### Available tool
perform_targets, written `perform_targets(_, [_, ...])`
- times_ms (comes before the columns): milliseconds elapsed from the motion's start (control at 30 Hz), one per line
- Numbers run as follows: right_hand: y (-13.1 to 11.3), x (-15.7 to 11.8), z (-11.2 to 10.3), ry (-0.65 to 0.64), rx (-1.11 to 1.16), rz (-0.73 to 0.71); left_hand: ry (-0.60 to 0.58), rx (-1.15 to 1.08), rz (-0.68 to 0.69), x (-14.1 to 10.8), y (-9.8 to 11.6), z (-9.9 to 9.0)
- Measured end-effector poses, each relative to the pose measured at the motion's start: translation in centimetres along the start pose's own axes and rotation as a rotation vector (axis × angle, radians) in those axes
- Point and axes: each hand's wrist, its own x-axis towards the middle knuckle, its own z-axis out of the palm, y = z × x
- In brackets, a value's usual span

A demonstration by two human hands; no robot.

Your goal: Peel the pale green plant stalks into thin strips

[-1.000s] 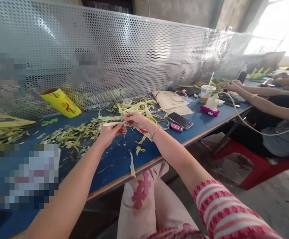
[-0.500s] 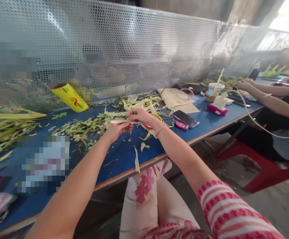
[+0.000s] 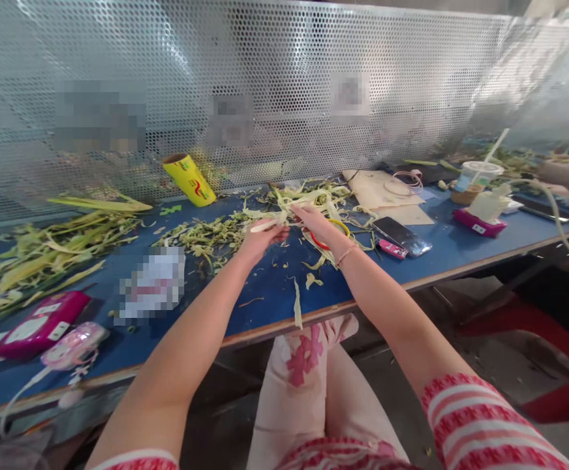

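Note:
Over the blue table, my left hand (image 3: 260,240) is closed around a pale leaf strip (image 3: 263,225), whose flat end sticks out past the thumb. Close on its right, my right hand (image 3: 314,223) has its fingers bent and pressed on pale leaf material by the left fingertips; the exact grip is partly hidden. A pile of peeled, curly leaf strips (image 3: 331,196) lies just beyond both hands. Smaller green shreds (image 3: 201,235) spread to the left. A red and yellow ring (image 3: 344,228) shows beside my right wrist.
A yellow tube (image 3: 190,181) leans by the perforated metal screen (image 3: 284,78). Long leaves (image 3: 69,245) and a magenta pack (image 3: 42,323) are at left. A phone (image 3: 402,235), a tissue pack (image 3: 480,222) and a drink cup (image 3: 477,177) stand right, near another person's hand (image 3: 566,171).
The view has swung left, so the table's things sit further right and the magenta pack shows fully. My right hand has drawn slightly away from the left one; the strip stays in my left hand.

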Motion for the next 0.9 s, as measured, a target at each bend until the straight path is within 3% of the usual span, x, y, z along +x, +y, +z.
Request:
perform_targets(133, [0.1,-0.2,0.8,-0.192,0.033,0.199,-0.003,-0.023,0.021,0.0,0.2,0.2])
perform_targets(533, [-1.2,-0.9,-0.1,-0.283,0.405,0.292,-0.091,-0.001,0.012,-0.6,0.6,0.1])
perform_targets(733, [-1.2,-0.7,-0.6,-0.202,0.329,0.215,-0.065,0.023,-0.036,-0.6,1.1,0.4])
perform_targets(900, [-1.1,-0.8,-0.6,-0.172,0.132,0.038,-0.094,0.057,-0.045,-0.5,1.0,0.1])
